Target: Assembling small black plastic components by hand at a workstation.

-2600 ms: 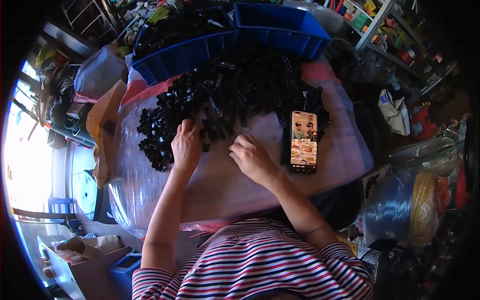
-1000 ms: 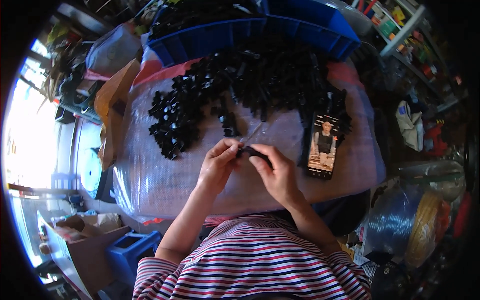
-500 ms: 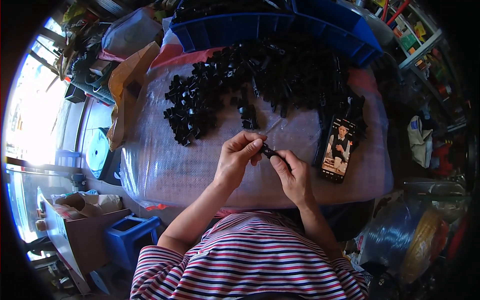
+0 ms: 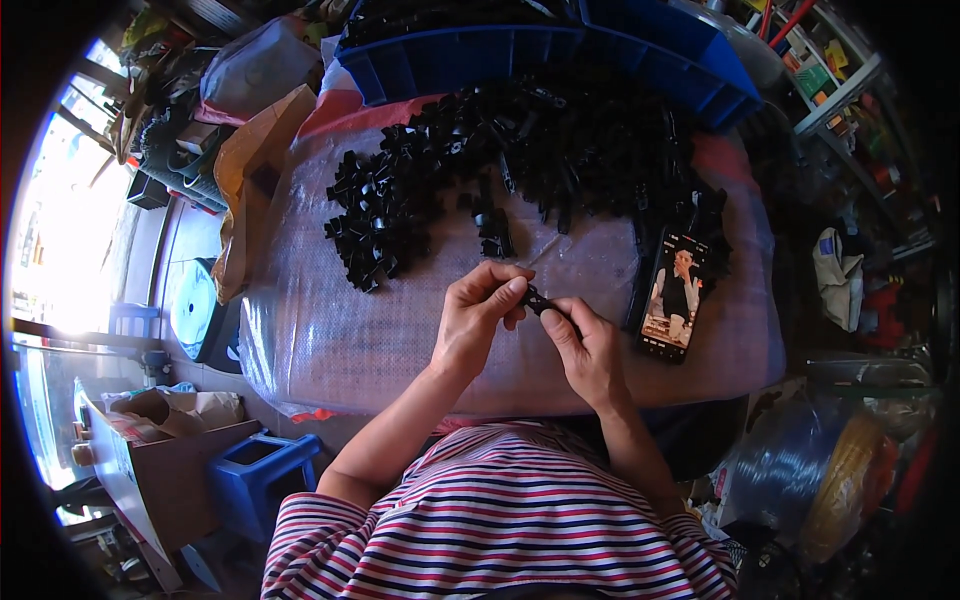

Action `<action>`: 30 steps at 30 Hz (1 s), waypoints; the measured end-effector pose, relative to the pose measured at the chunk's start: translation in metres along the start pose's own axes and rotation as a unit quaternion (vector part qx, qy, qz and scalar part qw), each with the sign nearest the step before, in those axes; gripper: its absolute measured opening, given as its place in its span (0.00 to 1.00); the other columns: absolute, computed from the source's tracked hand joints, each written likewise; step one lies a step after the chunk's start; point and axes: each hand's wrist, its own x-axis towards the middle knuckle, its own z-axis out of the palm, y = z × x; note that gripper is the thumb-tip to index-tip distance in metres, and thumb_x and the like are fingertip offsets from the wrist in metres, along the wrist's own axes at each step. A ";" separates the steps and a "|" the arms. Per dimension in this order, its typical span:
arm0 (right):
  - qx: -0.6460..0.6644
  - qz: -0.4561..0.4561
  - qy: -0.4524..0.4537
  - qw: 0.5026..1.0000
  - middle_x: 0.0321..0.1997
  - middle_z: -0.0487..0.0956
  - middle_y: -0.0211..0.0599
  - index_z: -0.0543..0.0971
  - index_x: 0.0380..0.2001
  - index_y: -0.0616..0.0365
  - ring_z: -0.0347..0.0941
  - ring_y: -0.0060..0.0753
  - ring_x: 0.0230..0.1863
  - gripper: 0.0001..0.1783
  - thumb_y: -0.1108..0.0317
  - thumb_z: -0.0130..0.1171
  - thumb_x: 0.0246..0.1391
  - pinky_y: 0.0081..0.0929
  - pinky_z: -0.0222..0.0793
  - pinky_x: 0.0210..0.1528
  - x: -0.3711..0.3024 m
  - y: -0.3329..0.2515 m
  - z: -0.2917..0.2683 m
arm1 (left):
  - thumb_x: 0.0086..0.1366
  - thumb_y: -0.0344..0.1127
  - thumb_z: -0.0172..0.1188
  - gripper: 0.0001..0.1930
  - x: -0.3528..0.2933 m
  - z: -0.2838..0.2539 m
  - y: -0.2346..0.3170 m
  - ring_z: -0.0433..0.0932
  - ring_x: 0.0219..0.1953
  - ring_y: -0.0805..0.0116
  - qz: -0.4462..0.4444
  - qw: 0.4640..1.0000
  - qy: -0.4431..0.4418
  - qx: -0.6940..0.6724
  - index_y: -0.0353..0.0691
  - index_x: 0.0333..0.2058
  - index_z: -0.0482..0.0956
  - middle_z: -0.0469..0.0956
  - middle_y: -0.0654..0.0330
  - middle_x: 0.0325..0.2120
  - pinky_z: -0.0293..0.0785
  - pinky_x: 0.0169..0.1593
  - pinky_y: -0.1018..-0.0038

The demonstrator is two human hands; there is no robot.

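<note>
Both hands meet over the near middle of a plastic-wrapped work surface [image 4: 350, 350]. A small black part [image 4: 537, 302] with little holes along it spans the gap between them. My left hand [image 4: 482, 308] pinches its left end between thumb and fingers. Its right end sits in the closed fingers of my right hand [image 4: 588, 350]. Just beyond my fingers lies a separate black piece [image 4: 492, 230], apart from the heap. The heap of small black plastic parts [image 4: 380, 220] spreads across the far half of the surface.
Blue plastic bins [image 4: 460, 60] stand along the far edge, one filled with black parts. A lit phone [image 4: 672, 300] leans at the right. At lower left is a blue stool [image 4: 262, 470], near an open carton [image 4: 160, 410]. Wrapped spools [image 4: 800, 480] sit at lower right.
The hands and the black part stay almost in place. The picture on the phone has changed.
</note>
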 end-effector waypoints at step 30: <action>-0.282 -0.083 0.042 0.955 0.34 0.72 0.41 0.69 0.34 0.61 0.72 0.40 0.30 0.14 0.75 0.56 0.40 0.30 0.69 0.33 0.060 0.027 -0.010 | 0.53 0.27 0.58 0.05 0.020 -0.037 0.001 0.77 0.26 0.69 0.298 0.729 0.018 0.616 0.35 0.30 0.73 0.74 0.56 0.20 0.69 0.29 0.76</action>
